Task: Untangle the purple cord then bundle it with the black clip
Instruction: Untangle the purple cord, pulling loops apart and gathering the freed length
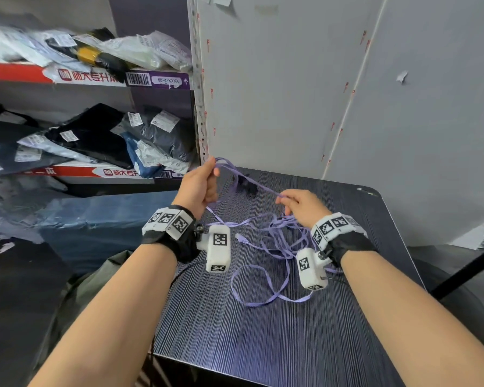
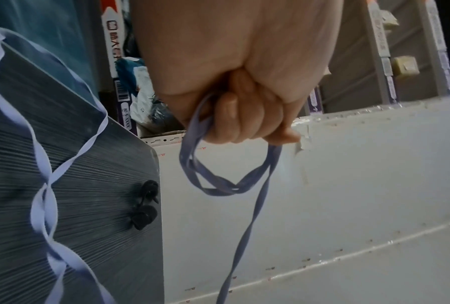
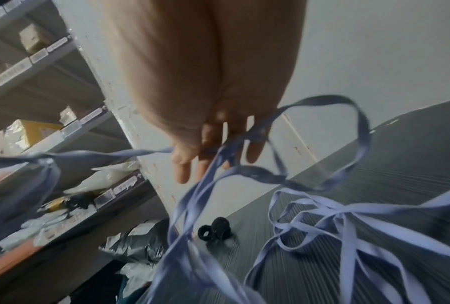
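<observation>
A dark ribbed tabletop [image 1: 277,344] fills the near field, with parcel shelves [image 1: 90,79] to the left and a pale wall panel [image 1: 291,79] behind it. Most of the purple cord [image 1: 266,241], a flat network cable, lies in a loose tangle of crossing loops on the tabletop between the two wrists, its clear plug [image 1: 242,238] resting near the left wrist. One strand is raised off the tangle and runs taut on a diagonal, up and left to the left hand [image 1: 200,185], down and right to the right hand [image 1: 302,205]. The left hand is fisted around a small gathered loop of cord, fingers [image 2: 234,115] curled tight; the right hand pinches the strand at its fingertips [image 3: 184,164], with further loops draped off it. The black clip [image 1: 248,186] sits untouched on the tabletop at the far edge, beyond the taut strand and roughly between the hands, a little nearer the left. Untangling looks only partly done, and the next pull likely has to follow that diagonal away from the heap
</observation>
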